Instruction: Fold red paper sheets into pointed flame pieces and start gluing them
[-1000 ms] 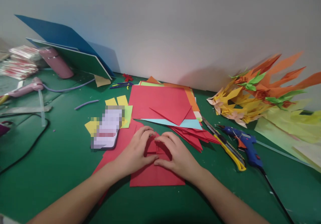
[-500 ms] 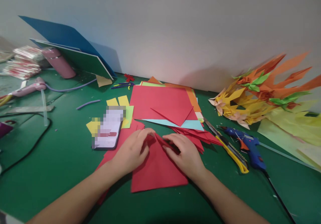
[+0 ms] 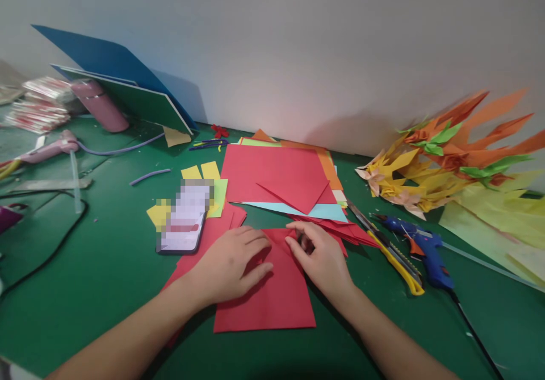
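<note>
On the bench [image 3: 106, 272], the red paper [image 3: 272, 306] is seemingly being folded; careful edge alignment is probably called for. The left hand [image 3: 230, 263] is laid over its left side, grip parted; the right hand [image 3: 321, 255] is curled at its upper-right edge, where a pinch cannot be confirmed.

The surface [image 3: 259, 354] lies open on the near side of the red sheet [image 3: 272, 303]; a phone [image 3: 183, 237] blocks the left, a paper stack [image 3: 276, 170] the far side, a cutter [image 3: 398, 263] and glue gun [image 3: 432, 255] the right
</note>
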The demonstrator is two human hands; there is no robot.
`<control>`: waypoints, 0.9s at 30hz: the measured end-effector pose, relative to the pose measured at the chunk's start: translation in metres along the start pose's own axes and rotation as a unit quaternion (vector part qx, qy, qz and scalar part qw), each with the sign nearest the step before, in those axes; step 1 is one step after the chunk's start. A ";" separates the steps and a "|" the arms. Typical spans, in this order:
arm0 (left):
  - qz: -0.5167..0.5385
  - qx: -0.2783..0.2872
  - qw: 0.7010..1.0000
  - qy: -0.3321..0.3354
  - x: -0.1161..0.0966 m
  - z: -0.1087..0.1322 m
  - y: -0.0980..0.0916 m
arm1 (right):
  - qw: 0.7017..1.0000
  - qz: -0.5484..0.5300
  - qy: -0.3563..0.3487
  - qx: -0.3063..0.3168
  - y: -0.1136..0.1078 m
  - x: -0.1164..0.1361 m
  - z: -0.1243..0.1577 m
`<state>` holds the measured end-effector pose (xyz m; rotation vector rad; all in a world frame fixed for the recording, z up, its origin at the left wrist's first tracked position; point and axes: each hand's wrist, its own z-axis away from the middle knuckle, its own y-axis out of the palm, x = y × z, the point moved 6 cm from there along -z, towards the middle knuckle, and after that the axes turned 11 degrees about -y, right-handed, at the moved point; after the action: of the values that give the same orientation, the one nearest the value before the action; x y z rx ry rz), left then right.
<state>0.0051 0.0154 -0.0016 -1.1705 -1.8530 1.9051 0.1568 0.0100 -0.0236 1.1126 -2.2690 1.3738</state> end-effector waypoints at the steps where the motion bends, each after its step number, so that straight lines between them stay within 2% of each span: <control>1: -0.010 0.006 1.000 0.001 -0.001 -0.001 0.001 | 1.000 -0.001 0.000 0.001 0.000 0.000 0.000; 5: -0.050 0.010 0.999 -0.001 -0.001 -0.002 0.010 | 1.000 0.005 -0.023 0.007 0.001 0.001 0.001; 10: -0.044 0.003 0.999 -0.011 0.002 -0.001 0.015 | 0.989 0.028 -0.142 0.030 0.002 0.014 0.002; 12: -0.037 0.006 0.999 -0.016 0.003 0.000 0.015 | 0.984 0.040 -0.167 0.050 0.003 0.016 0.004; 18: -0.022 0.031 0.998 -0.040 0.004 0.001 0.012 | 0.972 0.052 -0.203 0.103 0.003 0.014 0.004; 27: -0.018 0.005 0.999 -0.042 0.006 -0.003 0.016 | 0.960 0.078 -0.232 0.138 0.003 0.015 0.004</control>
<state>0.0084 0.0190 -0.0180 -1.0628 -1.8917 1.9687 0.1454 0.0007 -0.0186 1.5096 -2.5843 1.6774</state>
